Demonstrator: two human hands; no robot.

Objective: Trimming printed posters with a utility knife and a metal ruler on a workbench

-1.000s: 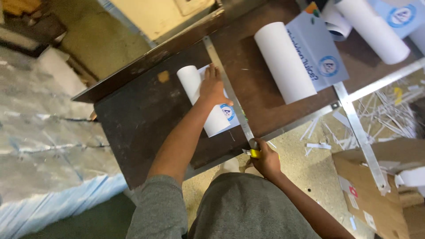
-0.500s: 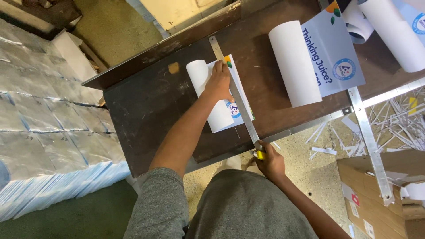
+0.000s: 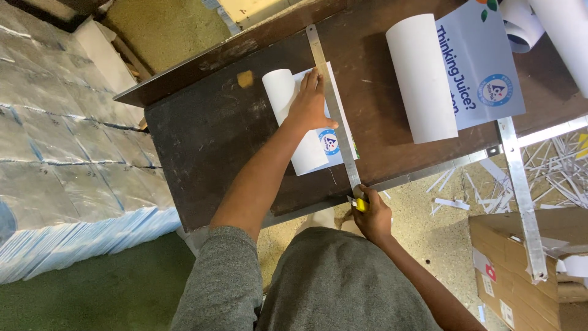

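Far to the left of the left hand: stacks of wrapped, silvery bundles point(image 3: 55, 153) lie on the floor, well apart from the table.
Table point(image 3: 208, 153): dark brown wood, bare under the left forearm.
Left hand point(image 3: 310, 105): spread flat, palm down, pressing on a white printed sheet point(image 3: 318, 132); fingertips touch the ruler's edge.
Printed sheet: under the left hand, its left part curled into a roll, its right edge along the ruler.
Ruler point(image 3: 335, 110): long metal strip just right of the left hand, running from the table's far edge to the near edge.
Right hand point(image 3: 370, 214): closed around a small yellow knife point(image 3: 360, 204) at the ruler's near end, at the table's edge.
Beyond the right hand: a bigger white roll point(image 3: 421, 76) with its printed sheet unrolled to the right.
Right of the right hand: a metal bar point(image 3: 520, 190), white paper strips point(image 3: 551, 165) on the floor, and a cardboard box point(image 3: 520, 263).
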